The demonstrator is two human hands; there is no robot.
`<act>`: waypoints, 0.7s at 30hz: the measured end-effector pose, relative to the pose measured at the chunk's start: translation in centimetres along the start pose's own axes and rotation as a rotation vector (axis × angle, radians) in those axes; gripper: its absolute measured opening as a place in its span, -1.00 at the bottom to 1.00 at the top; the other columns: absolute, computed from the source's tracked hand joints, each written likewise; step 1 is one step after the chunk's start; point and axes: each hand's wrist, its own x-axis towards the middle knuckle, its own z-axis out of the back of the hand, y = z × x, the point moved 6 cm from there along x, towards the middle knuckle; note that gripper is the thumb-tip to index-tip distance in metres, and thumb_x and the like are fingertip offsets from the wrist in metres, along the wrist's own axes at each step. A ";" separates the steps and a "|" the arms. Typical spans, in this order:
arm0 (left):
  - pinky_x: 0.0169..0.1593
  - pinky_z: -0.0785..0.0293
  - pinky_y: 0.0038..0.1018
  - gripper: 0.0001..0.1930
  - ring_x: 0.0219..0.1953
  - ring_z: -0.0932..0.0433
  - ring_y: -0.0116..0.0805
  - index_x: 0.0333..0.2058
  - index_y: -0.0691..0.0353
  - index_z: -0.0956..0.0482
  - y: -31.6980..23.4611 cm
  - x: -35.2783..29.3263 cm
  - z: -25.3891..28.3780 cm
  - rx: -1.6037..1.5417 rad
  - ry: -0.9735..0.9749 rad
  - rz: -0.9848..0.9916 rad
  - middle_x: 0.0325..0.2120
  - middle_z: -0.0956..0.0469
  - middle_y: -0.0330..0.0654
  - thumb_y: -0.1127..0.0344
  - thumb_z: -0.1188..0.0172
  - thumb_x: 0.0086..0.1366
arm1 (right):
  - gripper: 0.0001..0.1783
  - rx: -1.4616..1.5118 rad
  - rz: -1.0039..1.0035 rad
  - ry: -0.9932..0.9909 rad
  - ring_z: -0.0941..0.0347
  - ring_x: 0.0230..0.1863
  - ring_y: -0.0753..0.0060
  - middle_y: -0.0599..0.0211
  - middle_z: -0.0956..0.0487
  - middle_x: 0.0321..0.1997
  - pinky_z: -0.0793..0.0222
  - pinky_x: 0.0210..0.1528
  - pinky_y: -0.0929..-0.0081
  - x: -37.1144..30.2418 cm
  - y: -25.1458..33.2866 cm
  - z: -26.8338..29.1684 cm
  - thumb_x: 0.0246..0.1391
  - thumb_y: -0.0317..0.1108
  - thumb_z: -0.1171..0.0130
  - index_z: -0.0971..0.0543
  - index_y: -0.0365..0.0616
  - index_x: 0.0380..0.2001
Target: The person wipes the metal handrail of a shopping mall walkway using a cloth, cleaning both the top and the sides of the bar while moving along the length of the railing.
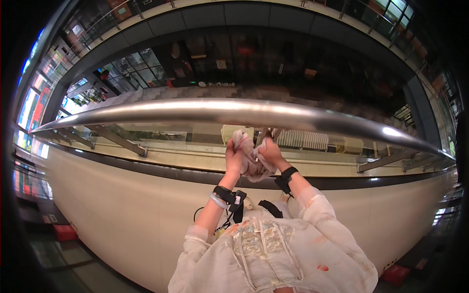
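Observation:
A crumpled pale pinkish cloth (251, 158) is bunched between my two hands, just on my side of a round metal handrail (234, 110). My left hand (233, 155) grips the cloth's left part, its fingers closed round it. On the other side my right hand (271, 151) is closed on the cloth as well. Folds sag below and between the hands. Part of a metal railing post (264, 136) shows behind the cloth, near my right hand; whether the cloth touches it I cannot tell.
Slanted metal posts (117, 140) and glass panels hold up the handrail. Beyond it lies a drop to a lower level with striped covers (305, 140). A pale floor (132, 200) spreads around my feet. Red boxes (65, 232) stand at the left and right behind me.

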 end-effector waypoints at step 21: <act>-0.26 -0.28 -0.16 -0.64 -0.28 -0.32 0.24 -0.16 0.31 -0.28 2.2 3.7 -6.7 0.157 -0.074 -0.187 -0.41 -0.41 0.20 0.43 0.15 -0.01 | -0.18 0.237 -0.162 -0.020 -0.13 0.16 0.08 -0.22 -0.21 0.10 -0.05 0.12 0.49 -10.1 -1.3 9.1 -0.13 -0.17 -0.06 -0.02 -0.51 0.09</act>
